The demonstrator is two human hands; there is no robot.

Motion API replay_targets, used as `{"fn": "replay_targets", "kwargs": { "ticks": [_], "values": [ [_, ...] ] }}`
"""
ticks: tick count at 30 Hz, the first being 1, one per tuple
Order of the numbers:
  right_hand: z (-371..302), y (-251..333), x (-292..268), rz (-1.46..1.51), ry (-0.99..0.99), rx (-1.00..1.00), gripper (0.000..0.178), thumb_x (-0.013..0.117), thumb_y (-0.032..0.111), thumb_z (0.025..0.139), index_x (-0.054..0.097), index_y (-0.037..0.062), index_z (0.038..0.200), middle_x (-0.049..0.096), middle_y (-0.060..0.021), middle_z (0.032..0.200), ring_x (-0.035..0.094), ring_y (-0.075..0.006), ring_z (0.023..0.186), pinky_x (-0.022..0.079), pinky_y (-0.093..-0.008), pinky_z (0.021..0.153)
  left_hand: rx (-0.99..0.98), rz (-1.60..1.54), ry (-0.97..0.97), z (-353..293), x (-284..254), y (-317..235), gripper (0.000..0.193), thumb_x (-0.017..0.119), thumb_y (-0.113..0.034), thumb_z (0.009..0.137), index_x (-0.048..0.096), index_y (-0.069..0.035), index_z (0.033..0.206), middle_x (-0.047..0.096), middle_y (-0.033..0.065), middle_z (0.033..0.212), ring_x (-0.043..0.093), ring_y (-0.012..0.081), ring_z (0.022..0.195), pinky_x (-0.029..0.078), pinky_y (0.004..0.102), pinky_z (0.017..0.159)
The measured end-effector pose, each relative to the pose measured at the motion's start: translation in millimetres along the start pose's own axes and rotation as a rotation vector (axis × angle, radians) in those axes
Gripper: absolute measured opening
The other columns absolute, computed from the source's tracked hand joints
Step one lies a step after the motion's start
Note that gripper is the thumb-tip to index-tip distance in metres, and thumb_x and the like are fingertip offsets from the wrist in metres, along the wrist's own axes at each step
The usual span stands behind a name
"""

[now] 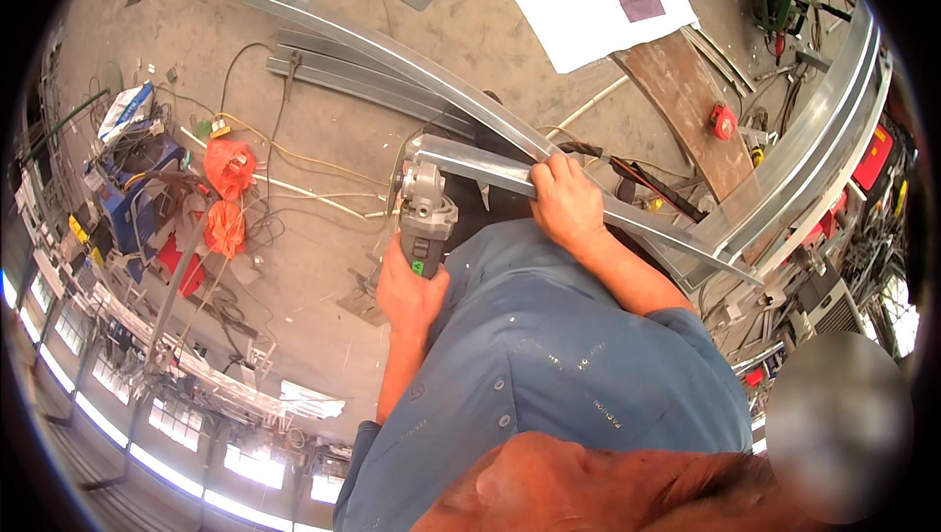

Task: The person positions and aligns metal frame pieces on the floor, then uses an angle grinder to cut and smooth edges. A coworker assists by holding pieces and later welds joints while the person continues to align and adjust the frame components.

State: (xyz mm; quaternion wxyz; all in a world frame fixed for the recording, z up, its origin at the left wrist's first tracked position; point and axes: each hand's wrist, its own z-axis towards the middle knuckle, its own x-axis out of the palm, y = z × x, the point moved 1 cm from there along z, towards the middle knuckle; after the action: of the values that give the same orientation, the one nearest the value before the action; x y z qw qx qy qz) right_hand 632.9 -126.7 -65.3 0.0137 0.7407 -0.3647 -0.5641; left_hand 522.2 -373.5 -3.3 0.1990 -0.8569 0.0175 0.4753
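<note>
My left hand point(412, 289) is closed round the body of a grey angle grinder point(428, 207), its head pointing away from me. The grinder's head is beside the left end of a shiny metal channel point(470, 162); whether its disc touches the metal I cannot tell. My right hand point(569, 199) grips this channel partway along, with the fingers over its far edge. The channel slants down to the right in front of my body. Just beyond it, a long metal frame rail point(392, 54) crosses close to my right hand.
More metal profiles point(372, 81) lie on the floor ahead. A brown board point(686, 111) with a white sheet point(588, 3) and a red object point(722, 121) is at the far right. Cables, orange bags point(229, 169) and a blue machine point(137, 189) stand left. Curved rails point(833, 140) rise at right.
</note>
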Motion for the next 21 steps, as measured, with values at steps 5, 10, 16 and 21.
{"fn": "replay_targets", "kwargs": {
  "ticks": [5,10,16,21],
  "values": [
    [0.2,-0.2,0.6,-0.005,-0.015,-0.003,0.028,0.076,0.011,0.073,0.058,0.0096,0.093,0.055,-0.0090,0.098,0.063,-0.0290,0.093,0.061,-0.0402,0.070,0.012,0.022,0.008,1.1,0.9,6.7,0.079,0.080,-0.019,0.070,0.054,-0.001,0.142,0.070,0.0221,0.119,0.069,0.0446,0.102,0.056,0.0501,0.087],
    [0.4,-0.1,0.1,-0.004,-0.025,-0.002,0.027,0.077,0.011,0.072,0.058,0.0099,0.092,0.055,-0.0085,0.097,0.063,-0.0284,0.092,0.061,-0.0394,0.069,0.003,0.021,0.020,3.6,1.7,8.4,0.079,0.079,-0.018,0.069,0.054,-0.001,0.142,0.070,0.0224,0.120,0.069,0.0443,0.103,0.057,0.0495,0.088],
    [-1.4,-1.9,3.4,0.013,0.045,0.034,0.037,0.082,0.013,0.072,0.060,0.0097,0.102,0.056,-0.0100,0.104,0.063,-0.0309,0.099,0.060,-0.0424,0.076,0.006,0.021,0.041,7.3,1.3,16.1,0.081,0.079,-0.019,0.069,0.053,0.001,0.143,0.069,0.0242,0.123,0.068,0.0445,0.108,0.055,0.0494,0.092],
    [-0.9,-1.6,3.5,0.005,0.029,0.037,0.036,0.082,0.013,0.071,0.061,0.0102,0.101,0.057,-0.0090,0.103,0.063,-0.0302,0.099,0.060,-0.0417,0.076,0.053,0.040,0.010,7.1,4.1,20.7,0.079,0.079,-0.019,0.070,0.054,0.000,0.142,0.069,0.0229,0.121,0.069,0.0437,0.105,0.056,0.0495,0.090]
  ]
}}
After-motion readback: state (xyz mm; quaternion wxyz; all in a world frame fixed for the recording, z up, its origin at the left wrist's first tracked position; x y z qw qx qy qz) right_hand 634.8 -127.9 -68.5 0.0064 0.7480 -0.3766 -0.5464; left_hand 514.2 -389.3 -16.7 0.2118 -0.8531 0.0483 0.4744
